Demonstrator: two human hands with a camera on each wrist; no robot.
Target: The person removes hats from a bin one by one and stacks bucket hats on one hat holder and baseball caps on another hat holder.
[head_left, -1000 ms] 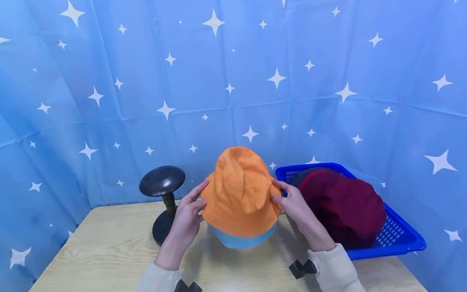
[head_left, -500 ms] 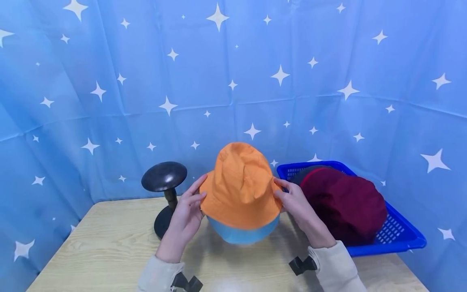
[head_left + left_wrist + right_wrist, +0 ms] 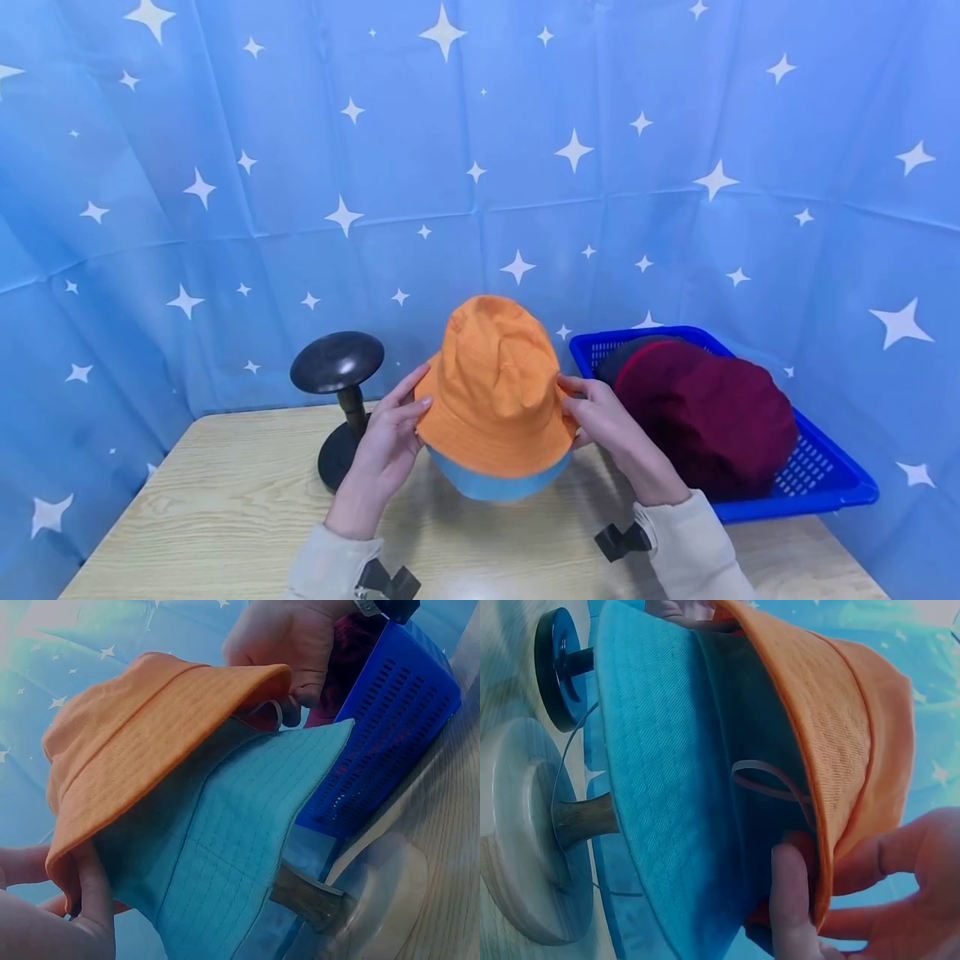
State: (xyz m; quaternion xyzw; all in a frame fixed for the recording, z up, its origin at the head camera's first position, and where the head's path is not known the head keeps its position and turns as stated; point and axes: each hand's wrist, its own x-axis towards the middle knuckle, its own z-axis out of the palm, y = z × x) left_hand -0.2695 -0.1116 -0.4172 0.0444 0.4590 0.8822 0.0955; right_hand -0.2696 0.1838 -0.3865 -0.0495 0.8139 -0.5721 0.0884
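Orange cloth bucket hat (image 3: 497,392), brim pinched in fingers of left hand (image 3: 386,446) and right hand (image 3: 609,423), over light-blue cloth bucket hat (image 3: 498,486), upon pale round-based stand (image 3: 544,836), on woodgrain counter (image 3: 225,500)

Place: studio-like tabletop set
Backdrop (image 3: 408,150): blue, star-printed, draped behind and to both sides
Table (image 3: 225,517): pale wood-grain
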